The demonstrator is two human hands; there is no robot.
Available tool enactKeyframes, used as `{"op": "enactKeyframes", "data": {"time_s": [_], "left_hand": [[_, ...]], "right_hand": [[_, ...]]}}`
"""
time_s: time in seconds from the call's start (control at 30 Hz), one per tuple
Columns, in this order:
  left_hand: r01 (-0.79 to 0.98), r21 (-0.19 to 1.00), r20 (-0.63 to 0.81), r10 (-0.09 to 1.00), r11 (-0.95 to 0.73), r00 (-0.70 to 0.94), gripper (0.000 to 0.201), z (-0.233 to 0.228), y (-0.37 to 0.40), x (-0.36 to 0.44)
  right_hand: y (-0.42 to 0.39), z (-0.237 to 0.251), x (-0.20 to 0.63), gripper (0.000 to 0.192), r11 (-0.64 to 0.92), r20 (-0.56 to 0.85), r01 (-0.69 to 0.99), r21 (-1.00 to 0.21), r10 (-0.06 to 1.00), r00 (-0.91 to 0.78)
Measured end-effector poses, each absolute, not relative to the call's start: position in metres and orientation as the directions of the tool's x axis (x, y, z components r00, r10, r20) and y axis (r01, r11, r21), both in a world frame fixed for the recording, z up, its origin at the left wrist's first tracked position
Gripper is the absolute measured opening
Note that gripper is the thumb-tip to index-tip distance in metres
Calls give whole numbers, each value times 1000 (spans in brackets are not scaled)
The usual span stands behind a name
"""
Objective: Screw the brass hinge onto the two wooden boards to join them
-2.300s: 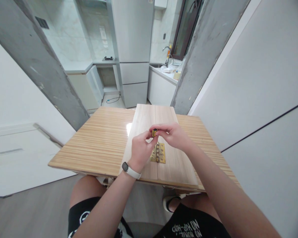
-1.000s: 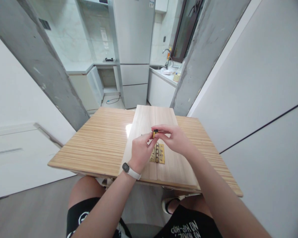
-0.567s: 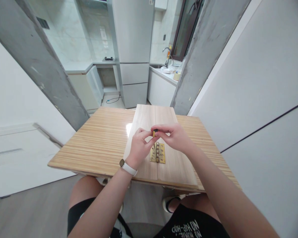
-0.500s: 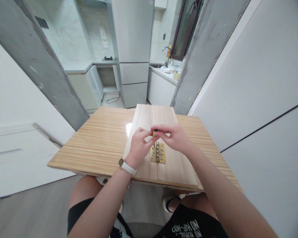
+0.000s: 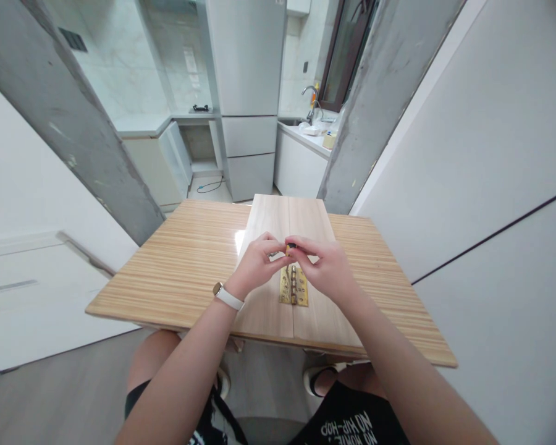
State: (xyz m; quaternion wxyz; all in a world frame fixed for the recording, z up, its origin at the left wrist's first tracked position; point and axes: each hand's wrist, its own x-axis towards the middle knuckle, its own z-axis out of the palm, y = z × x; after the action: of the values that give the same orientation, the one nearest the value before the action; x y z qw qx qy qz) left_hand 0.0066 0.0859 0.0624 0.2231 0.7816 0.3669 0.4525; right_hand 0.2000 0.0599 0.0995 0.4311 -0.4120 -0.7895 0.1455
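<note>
Two pale wooden boards point(image 5: 269, 225) lie side by side on the striped wooden table point(image 5: 185, 266). A brass hinge point(image 5: 293, 287) sits across their seam. Above the hinge, both hands meet around a small yellow-and-black tool point(image 5: 289, 248). My right hand point(image 5: 327, 267) pinches the tool from the right. My left hand point(image 5: 256, 261), with a white watch on the wrist, holds a thin metal piece against the tool from the left; what that piece is stays too small to tell.
A grey concrete column point(image 5: 74, 136) rises at the left, another point(image 5: 380, 93) at the right, beside a white wall. Beyond the table are a white fridge point(image 5: 248, 93), a counter and a sink tap point(image 5: 311, 102). My knees sit under the table's near edge.
My left hand has turned and shifted slightly left, its wrist rotating so the watch faces up more. The right hand dropped a little. The tool stays between both hands above the hinge.
</note>
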Motion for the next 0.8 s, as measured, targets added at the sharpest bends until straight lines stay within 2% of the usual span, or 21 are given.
{"op": "enactKeyframes", "data": {"time_s": [0.2,0.37,0.47,0.6,0.8], "left_hand": [[334,681,527,753,-651,394,9,62,97,8],[353,716,474,790,-603,389,15,65,98,2],[415,726,387,825,-548,413,24,62,105,-14],[603,707,276,929,-370,247,19,35,126,-36],[688,630,277,932,-361,234,22,-6,146,-38]], "right_hand": [[49,92,190,28,547,599,580,-603,791,-123],[48,92,190,28,549,557,534,-643,814,-166],[49,93,193,26,542,532,484,-687,829,-172],[52,92,196,25,533,513,421,-734,841,-169],[58,82,194,41,466,458,392,-794,881,-119]]}}
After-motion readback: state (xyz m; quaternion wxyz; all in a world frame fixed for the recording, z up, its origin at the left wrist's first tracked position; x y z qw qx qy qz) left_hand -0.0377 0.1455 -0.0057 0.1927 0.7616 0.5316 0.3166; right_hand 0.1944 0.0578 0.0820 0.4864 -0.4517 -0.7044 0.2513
